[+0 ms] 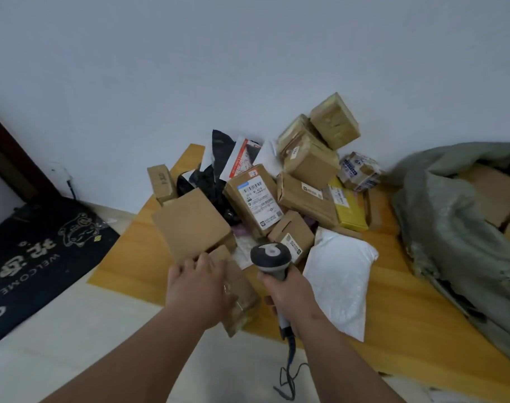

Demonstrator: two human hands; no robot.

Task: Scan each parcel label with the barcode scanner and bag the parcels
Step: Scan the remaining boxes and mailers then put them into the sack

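Note:
My right hand (288,295) grips the handle of a grey barcode scanner (271,258), its head pointing toward the pile of parcels. My left hand (197,289) lies on a long brown cardboard parcel (242,298) at the near edge of the pile, fingers curled over its far end. Behind it stands a plain brown box (192,225). A box with a white barcode label (255,199) leans in the middle of the heap. A white padded mailer (338,280) lies to the right of the scanner. A grey-green sack (457,234) lies open at the right, with boxes inside.
The parcels lie on a yellow mat (393,330) on a pale floor, against a white wall. A dark welcome doormat (41,257) lies at the left by a door frame. The scanner's cable (288,373) trails down to the floor.

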